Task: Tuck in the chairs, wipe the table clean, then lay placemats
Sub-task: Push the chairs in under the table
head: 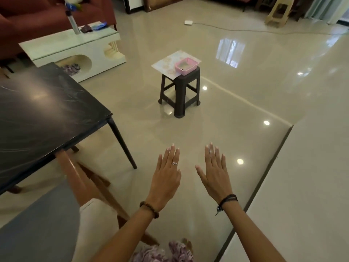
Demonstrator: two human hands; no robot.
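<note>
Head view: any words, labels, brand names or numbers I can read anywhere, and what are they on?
None readable.
Placemat on the stool: printed pattern only, no letters made out.
Pink tray: no label visible.
Blue packet on the white coffee table: too small and blurred to read.

Both grips flat (fingers straight): left grip [165,178], right grip [215,174]

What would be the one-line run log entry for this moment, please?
left hand: open, empty | right hand: open, empty | chair: at black table | placemat: on stool
</note>
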